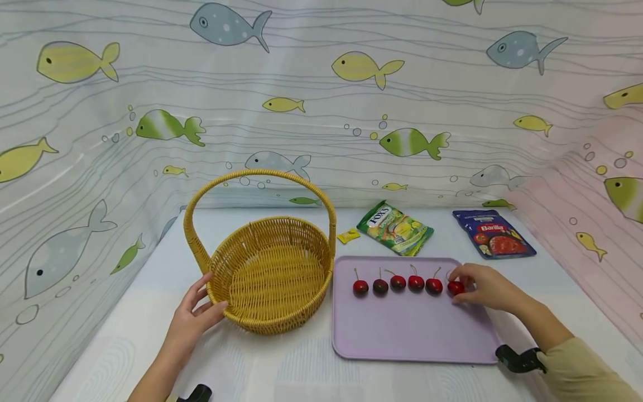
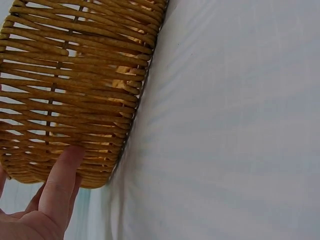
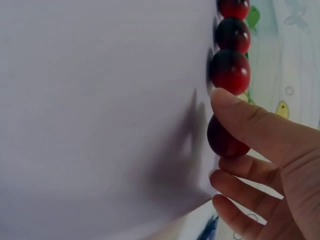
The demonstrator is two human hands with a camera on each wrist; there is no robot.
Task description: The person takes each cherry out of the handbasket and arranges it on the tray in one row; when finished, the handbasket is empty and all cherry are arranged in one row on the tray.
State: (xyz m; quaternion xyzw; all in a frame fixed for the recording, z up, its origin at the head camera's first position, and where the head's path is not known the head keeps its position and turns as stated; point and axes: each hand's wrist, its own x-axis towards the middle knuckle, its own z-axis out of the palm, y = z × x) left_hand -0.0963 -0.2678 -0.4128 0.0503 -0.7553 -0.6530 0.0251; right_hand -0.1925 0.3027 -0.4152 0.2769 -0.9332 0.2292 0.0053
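Note:
A round yellow wicker basket with a tall arched handle stands on the table at left of centre. My left hand touches its near left side, thumb and fingers spread at the rim. In the left wrist view, a straight finger lies against the woven outer wall. Dark red cherries with stems form a row on a lilac tray. At the right end, my right hand pinches the last cherry between thumb and fingers; that cherry also shows in the right wrist view.
Behind the tray lie a green Fox's candy bag and a small yellow wrapped candy. A blue Barilla pouch lies at the back right. A fish-patterned curtain hangs around the table's back and sides.

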